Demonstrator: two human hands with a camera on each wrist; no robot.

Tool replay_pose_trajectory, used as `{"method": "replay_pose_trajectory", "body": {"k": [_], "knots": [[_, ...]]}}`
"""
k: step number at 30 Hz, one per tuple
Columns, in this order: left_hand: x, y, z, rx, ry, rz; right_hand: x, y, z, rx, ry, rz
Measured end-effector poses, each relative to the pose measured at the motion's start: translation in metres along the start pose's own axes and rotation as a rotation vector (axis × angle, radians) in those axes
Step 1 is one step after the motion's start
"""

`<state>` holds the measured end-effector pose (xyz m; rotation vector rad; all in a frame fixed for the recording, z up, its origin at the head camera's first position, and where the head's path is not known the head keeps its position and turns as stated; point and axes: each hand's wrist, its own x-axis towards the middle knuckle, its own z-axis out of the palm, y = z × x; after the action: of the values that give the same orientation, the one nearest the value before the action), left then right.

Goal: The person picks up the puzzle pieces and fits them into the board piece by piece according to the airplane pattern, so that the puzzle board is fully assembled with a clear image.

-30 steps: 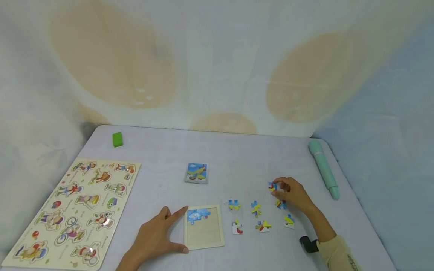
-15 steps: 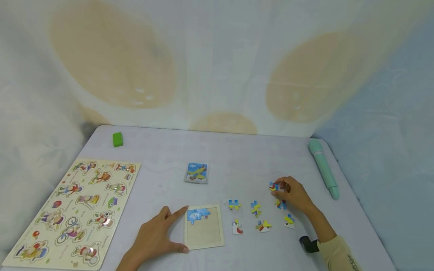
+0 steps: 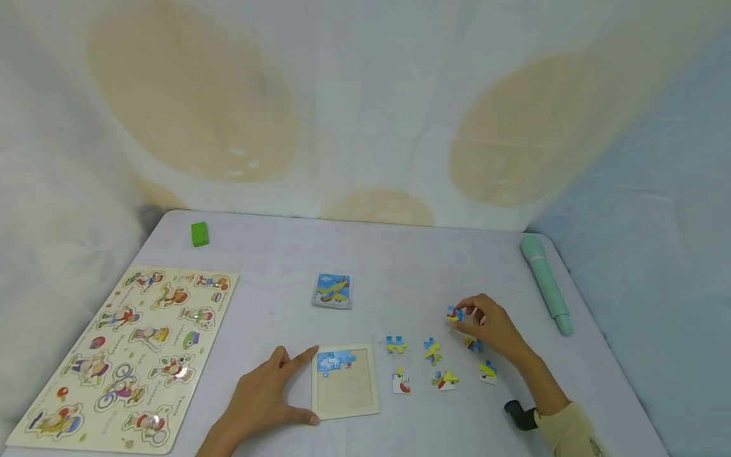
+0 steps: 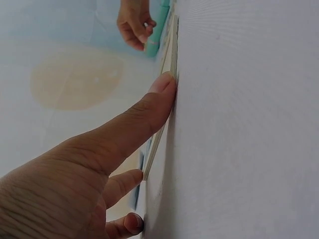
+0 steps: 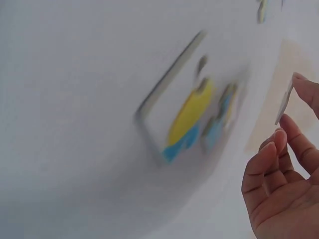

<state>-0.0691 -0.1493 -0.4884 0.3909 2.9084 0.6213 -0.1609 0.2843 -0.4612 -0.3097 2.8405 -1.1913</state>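
Note:
In the head view my left hand [image 3: 259, 397] rests at the left side of a square wooden puzzle tray [image 3: 374, 381]. Its thumb touches the lower left corner and its index finger the upper left corner. Joined blue puzzle pieces [image 3: 335, 362] lie in the tray's upper left. My right hand [image 3: 492, 325] pinches a blue, red and yellow puzzle piece [image 3: 454, 314] between thumb and fingers, raised above the table in the right wrist view. Below this hand lie a puzzle piece [image 3: 473, 344], partly covered, and a yellow and white puzzle piece [image 3: 488, 372].
Other loose pieces [image 3: 432, 351] lie between the tray and my right hand. A small airplane picture [image 3: 333, 291] lies behind the tray. A large picture board [image 3: 128, 355] covers the left side. A green block [image 3: 200, 234] and a mint-green cylinder [image 3: 546, 285] lie farther back.
My right hand has shifted slightly left and away from me with the pinched piece, which has turned a little. The left hand stays at the tray.

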Motion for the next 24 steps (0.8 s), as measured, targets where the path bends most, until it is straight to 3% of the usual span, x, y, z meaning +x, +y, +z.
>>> {"method": "replay_pose_trajectory", "body": {"k": [11,24], "knots": [[0.000,0.001,-0.002,-0.007,-0.006,0.001,-0.002,-0.039,0.025,-0.052,-0.058,-0.173],[0.001,0.001,-0.002,-0.010,-0.004,0.003,-0.004,-0.051,0.046,-0.027,-0.120,-0.157]]}}
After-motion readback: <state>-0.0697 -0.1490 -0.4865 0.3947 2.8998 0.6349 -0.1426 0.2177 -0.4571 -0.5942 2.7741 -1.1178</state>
